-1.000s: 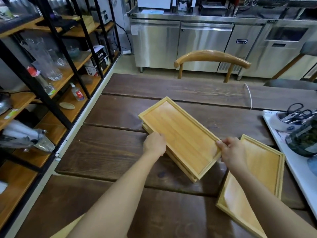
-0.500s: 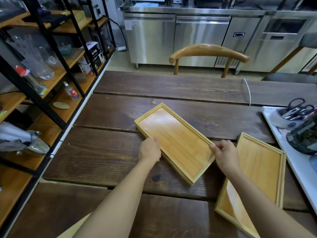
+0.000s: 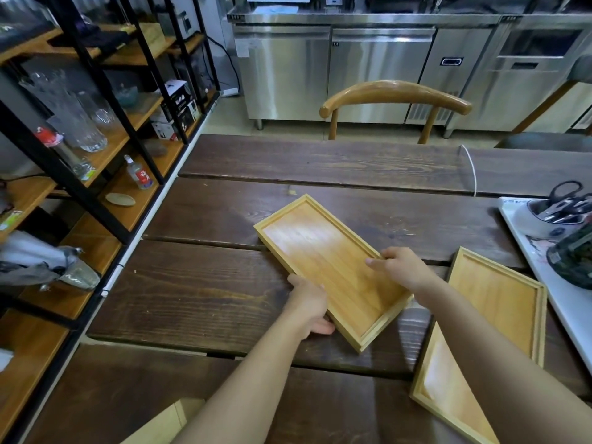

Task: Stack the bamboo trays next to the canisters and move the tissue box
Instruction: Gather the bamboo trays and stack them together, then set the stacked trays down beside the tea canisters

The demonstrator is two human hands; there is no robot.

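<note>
A stack of bamboo trays [image 3: 320, 251] lies flat and diagonal on the dark wooden table [image 3: 198, 293], mid-frame. My left hand [image 3: 309, 307] grips its near-left long edge, fingers tucked under the rim. My right hand [image 3: 397, 267] holds the right long edge, with its fingers curled over the rim into the top tray. Another single bamboo tray [image 3: 499, 302] lies to the right, partly hidden by my right forearm. A dark canister [image 3: 573, 261] stands on a white tray [image 3: 576, 309] at the table's right edge. I see no tissue box.
A bowl with scissors [image 3: 551, 216] also sits on the white tray. Open shelves with glassware [image 3: 73, 123] run along the left. A wooden chair [image 3: 394, 94] stands at the far side, with steel counters behind it. A pale wooden object [image 3: 160, 424] pokes in at the bottom edge.
The tray stack went from tilted in the air to flat on the table. Both hands slid toward its near end, and my right hand now reaches over the rim.
</note>
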